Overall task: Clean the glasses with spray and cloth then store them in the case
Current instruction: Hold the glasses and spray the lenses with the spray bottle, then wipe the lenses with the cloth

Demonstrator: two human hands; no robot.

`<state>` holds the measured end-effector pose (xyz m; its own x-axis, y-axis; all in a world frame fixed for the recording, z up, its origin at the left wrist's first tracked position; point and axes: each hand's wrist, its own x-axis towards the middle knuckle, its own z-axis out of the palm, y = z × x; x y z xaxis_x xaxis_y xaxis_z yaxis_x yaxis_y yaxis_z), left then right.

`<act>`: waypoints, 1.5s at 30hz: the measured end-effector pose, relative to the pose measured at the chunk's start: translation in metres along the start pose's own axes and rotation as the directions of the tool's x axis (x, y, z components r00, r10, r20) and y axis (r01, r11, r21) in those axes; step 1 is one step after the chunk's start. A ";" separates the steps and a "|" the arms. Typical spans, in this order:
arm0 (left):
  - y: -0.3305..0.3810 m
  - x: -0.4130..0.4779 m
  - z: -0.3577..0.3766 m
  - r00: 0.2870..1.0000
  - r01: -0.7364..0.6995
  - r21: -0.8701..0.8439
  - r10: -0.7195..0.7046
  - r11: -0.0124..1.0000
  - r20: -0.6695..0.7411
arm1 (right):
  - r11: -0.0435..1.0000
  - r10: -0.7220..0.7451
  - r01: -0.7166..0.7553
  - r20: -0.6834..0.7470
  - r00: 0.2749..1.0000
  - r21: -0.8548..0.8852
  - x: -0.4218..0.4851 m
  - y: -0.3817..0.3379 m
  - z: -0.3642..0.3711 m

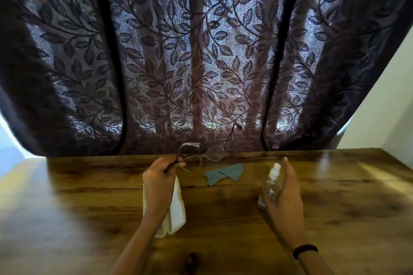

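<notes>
holding the glasses (pixel 214 154) up off the tabletop (pixel 335 185) in the left hand (pixel 159 176). thumb and curled fingers pinch the frame at one hinge end, so the lenses stick out toward the curtain (pixel 201 51) and one temple arm pokes upward. the right hand (pixel 283 192) is wrapped round a small clear spray bottle (pixel 270 185), fingers curled on the body, index finger raised beside the white nozzle. the bottle's a bit blurry and i can't tell if its base touches the wood. glasses on the left, bottle on the right, well apart. the grey-blue cloth (pixel 225 173) lies rumpled on the tabletop between the two hands, a little further back, touching neither. the white case (pixel 177 207) sits on the tabletop under the left wrist and forearm, partly hidden, so no idea if it's open or closed. dark wristband (pixel 305 250) on the right wrist. the leafy purple curtain hangs right behind the tabletop's far edge.
</notes>
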<state>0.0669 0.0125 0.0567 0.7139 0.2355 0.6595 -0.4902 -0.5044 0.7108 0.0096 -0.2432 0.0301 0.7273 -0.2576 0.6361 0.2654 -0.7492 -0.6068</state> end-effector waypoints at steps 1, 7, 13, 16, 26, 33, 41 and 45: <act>0.000 0.000 0.000 1.000 0.003 -0.007 -0.003 1.000 -0.002 | 1.000 -0.025 0.024 -0.065 0.998 -0.012 0.003 -0.003 0.001; -0.009 0.000 -0.001 1.000 0.016 -0.002 -0.016 1.000 -0.027 | 0.954 -0.270 0.257 -0.068 0.961 -0.156 0.028 -0.028 0.021; -0.013 0.001 0.000 0.997 0.055 -0.024 -0.056 0.998 -0.048 | 0.980 -0.109 0.159 0.348 0.931 -0.116 0.037 -0.030 0.067; -0.013 0.003 -0.002 0.997 0.065 -0.032 -0.066 0.997 -0.049 | 0.964 0.018 0.115 0.489 0.872 -0.239 0.044 -0.016 0.090; -0.010 0.005 -0.006 0.997 0.056 -0.051 -0.059 0.997 -0.055 | 0.922 0.188 0.058 0.573 0.797 -0.383 0.055 0.007 0.113; -0.010 0.004 -0.004 0.998 0.047 -0.051 -0.050 0.998 -0.047 | 0.860 0.176 0.160 0.575 0.799 -0.485 0.057 0.004 0.111; -0.013 0.001 -0.010 0.997 0.038 -0.026 -0.039 0.999 -0.067 | 0.940 0.210 -0.018 0.538 0.817 -0.341 0.072 -0.014 0.091; -0.013 -0.004 -0.009 0.993 0.082 -0.053 -0.086 0.995 -0.079 | 0.984 0.169 -0.169 0.641 0.749 -0.061 0.087 -0.030 0.068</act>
<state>0.0659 0.0250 0.0470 0.7119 0.3424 0.6132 -0.4559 -0.4389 0.7743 0.1076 -0.2014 0.0713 0.9950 0.0723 0.0683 0.0994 -0.7310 -0.6751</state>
